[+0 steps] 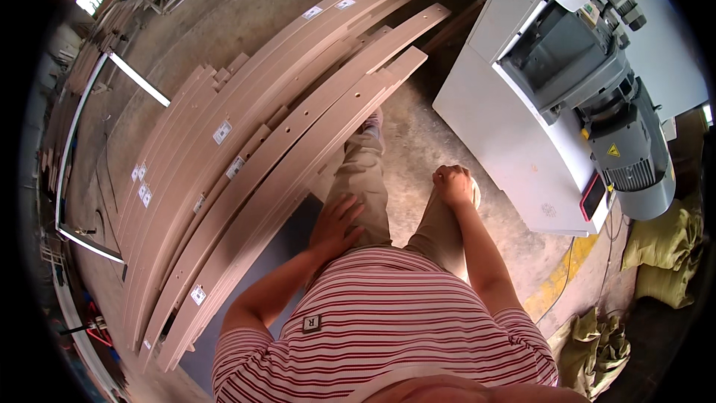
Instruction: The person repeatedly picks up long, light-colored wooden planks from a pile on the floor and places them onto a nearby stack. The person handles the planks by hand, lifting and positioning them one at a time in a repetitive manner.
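Observation:
My left hand (335, 230) lies on my left thigh with its fingers spread over the tan trousers (365, 179). On my right knee rests my right hand (453, 183), its fingers curled in and nothing showing in them. To the left of my legs, a stack of long pinkish-brown boards (246, 127) stretches from the lower left to the upper middle. Several boards have round holes, and small white labels (222, 132) are stuck on them. The nearest board (306, 172) runs close beside my left leg, apart from my left hand.
At the right stands a white cabinet (507, 127) with a large grey motor (634, 142) against it. A phone with a red edge (593, 195) is at the cabinet's side. Yellow-green sacks (664, 246) lie at the far right. A white metal frame (74, 134) stands at the left.

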Tool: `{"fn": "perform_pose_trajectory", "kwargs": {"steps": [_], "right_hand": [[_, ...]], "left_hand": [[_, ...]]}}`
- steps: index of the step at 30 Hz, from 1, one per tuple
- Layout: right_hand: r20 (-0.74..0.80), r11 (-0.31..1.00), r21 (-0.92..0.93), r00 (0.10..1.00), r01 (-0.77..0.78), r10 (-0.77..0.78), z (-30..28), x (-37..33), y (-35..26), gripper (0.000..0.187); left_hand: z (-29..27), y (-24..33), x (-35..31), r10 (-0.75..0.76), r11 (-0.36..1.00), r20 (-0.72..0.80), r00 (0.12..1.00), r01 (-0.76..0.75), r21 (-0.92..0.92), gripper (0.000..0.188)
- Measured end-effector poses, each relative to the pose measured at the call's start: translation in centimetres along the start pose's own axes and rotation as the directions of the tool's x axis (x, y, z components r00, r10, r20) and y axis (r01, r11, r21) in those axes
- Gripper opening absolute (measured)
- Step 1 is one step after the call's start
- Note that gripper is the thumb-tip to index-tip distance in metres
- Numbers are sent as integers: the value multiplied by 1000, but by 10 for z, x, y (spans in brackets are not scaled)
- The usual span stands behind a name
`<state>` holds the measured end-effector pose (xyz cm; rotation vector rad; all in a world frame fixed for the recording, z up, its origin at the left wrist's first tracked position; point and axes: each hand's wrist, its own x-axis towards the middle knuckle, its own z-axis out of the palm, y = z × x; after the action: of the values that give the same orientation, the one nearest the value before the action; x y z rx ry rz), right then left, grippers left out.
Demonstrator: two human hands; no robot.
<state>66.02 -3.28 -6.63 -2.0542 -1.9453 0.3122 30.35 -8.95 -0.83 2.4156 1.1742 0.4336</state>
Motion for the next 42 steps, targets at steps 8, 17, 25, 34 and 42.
{"fn": "perform_pose_trajectory", "kwargs": {"steps": [8,17,25,34,42], "right_hand": [[-97,998,59,995,33,-27,2,0,1,17],[-51,999,51,999,-8,10,-1,1,-1,17],[-41,999,42,999,-17,19,-5,1,-7,17],[26,999,15,999,-32,31,-7,1,-12,15],[-13,1000,15,1000,22,-22,4,2,-2,17]], "left_hand": [[-54,0,19,-67,949,-446,892,195,248,58],[-63,-21,26,-164,761,-366,916,353,544,63],[-49,-36,22,-93,774,-449,889,349,529,55],[-52,-31,24,-94,810,-509,855,363,460,46],[-47,-36,22,-37,847,-551,833,319,425,49]]}}
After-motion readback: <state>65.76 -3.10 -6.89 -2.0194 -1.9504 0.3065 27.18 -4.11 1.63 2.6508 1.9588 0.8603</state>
